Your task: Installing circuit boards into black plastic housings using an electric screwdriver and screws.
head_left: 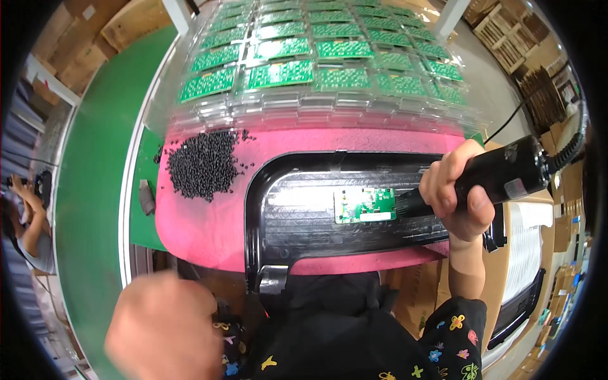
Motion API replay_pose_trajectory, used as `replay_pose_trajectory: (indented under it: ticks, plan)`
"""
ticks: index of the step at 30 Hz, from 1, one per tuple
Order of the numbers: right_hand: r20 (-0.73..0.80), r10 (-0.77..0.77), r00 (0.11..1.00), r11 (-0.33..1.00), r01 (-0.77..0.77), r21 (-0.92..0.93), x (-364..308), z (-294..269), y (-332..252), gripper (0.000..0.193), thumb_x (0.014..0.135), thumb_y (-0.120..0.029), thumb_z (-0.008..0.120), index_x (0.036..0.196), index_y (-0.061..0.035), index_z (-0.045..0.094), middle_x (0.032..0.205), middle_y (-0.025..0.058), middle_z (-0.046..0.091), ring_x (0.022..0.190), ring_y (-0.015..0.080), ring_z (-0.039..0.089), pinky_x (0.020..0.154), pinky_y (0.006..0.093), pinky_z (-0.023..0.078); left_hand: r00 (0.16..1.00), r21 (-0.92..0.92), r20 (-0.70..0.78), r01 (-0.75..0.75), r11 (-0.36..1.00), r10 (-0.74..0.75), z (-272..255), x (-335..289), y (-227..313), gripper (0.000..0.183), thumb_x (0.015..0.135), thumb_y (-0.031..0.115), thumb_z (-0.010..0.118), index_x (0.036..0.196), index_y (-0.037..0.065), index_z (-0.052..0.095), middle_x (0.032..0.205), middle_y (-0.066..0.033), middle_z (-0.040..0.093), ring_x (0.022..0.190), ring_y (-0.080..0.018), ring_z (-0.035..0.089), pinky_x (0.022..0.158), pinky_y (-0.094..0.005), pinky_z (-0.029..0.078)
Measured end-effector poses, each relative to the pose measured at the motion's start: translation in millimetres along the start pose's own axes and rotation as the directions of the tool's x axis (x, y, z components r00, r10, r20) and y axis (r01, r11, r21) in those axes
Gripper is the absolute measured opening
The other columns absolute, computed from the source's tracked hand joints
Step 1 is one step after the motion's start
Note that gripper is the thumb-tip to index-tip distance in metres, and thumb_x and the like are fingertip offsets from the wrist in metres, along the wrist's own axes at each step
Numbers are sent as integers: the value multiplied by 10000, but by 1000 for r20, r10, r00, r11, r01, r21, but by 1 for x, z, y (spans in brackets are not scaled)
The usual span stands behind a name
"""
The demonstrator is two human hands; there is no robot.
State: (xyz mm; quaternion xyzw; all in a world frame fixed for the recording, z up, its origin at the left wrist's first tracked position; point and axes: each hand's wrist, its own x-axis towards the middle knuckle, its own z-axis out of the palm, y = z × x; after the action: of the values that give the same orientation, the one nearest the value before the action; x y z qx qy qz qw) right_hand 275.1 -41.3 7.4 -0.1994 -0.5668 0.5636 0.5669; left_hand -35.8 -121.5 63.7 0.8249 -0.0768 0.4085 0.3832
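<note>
The right hand (457, 193) grips a screwdriver (506, 168) near the mat (206, 231)'s right edge; the left hand (163, 329) is blurred, fingers indiscernible.

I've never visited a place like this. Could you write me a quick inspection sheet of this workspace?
Surface: pink mat, with a green strip to its left.
Job's things: green circuit board lying on a black molded panel; black power tool pointing at the board's right end, contact unclear.
Clutter: pile of small black pieces, some scattered; clear plastic trays of green boards beyond the mat.
Hands: right hand grips the tool; left hand is blurred, off the mat, its grip unclear.
Cables: black coiled cable at the tool's rear.
Surroundings: cardboard boxes; another person at far left.
</note>
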Motion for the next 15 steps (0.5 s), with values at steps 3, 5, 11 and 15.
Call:
replay_pose_trajectory:
  ticks: [3, 5, 11, 15]
  plan:
    - [-172, 24, 985, 1000, -22, 16, -7, -12, -4, 352, 859, -297, 669, 1003, -27, 497, 602, 1, 450, 498, 117, 434, 518, 269, 390, 432, 396, -672, 896, 201, -602, 3, -36, -45, 384, 948, 227, 594, 634, 5, 594, 538, -86, 597, 445, -173, 576, 425, -309, 444]
    - [-439, 140, 888, 988, -96, 122, 3, -16, -14, 271, 912, -257, 636, 1012, -26, 534, 686, 6, 484, 597, 116, 481, 638, 296, 441, 21, 99, -483, 995, -31, -875, -5, -52, -60, 453, 1001, 252, 501, 671, -41, 606, 517, -128, 601, 426, -219, 605, 432, -323, 477]
    - [-508, 225, 831, 956, -87, 281, 3, -37, -29, 332, 901, -147, 639, 1150, 44, 529, 1037, 96, 576, 1037, 199, 572, 990, 354, 470, -118, -230, -263, 972, -56, -958, 44, -79, -24, 451, 1022, 216, 460, 680, -43, 599, 539, -90, 629, 421, -133, 598, 405, -282, 454]
    - [-427, -314, 848, 833, 31, -552, -8, 3, -41, 789, 731, -137, 745, 1414, 34, 390, 1295, 127, 447, 1085, 181, 496, 1024, 346, 392, -105, -334, -255, 942, -14, -961, 64, -103, -16, 409, 1010, 207, 488, 725, -49, 632, 573, -91, 651, 469, -132, 631, 438, -268, 477]
